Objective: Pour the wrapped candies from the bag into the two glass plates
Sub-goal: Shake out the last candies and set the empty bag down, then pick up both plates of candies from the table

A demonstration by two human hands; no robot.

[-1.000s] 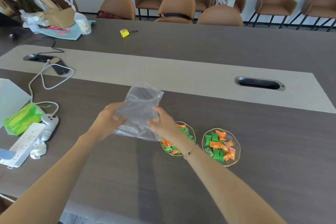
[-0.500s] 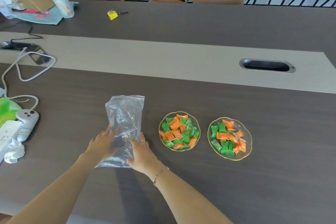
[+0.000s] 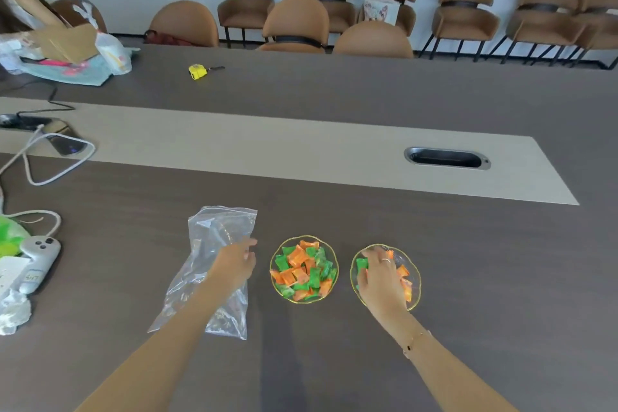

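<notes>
The clear plastic bag (image 3: 214, 241) lies flat and empty on the dark table, left of the plates. My left hand (image 3: 235, 264) rests on its right edge, fingers loosely apart and pointing toward the left glass plate (image 3: 272, 281), which is heaped with green and orange wrapped candies (image 3: 302, 269). The right glass plate (image 3: 416, 281) also holds candies. My right hand (image 3: 379, 278) lies palm down over them with spread fingers and hides most of them.
At the left edge are a grey controller (image 3: 38, 252), a power strip, a crumpled tissue (image 3: 13, 311), a green pack and a white cable. A phone (image 3: 65, 144) and a cable slot (image 3: 446, 157) sit on the beige strip. Farther back are a yellow tape measure (image 3: 198, 72), bags, a person and chairs.
The bag went from held in the air to lying flat on the table. My right hand left it and moved right onto the right plate. My left hand slid to the bag's right edge.
</notes>
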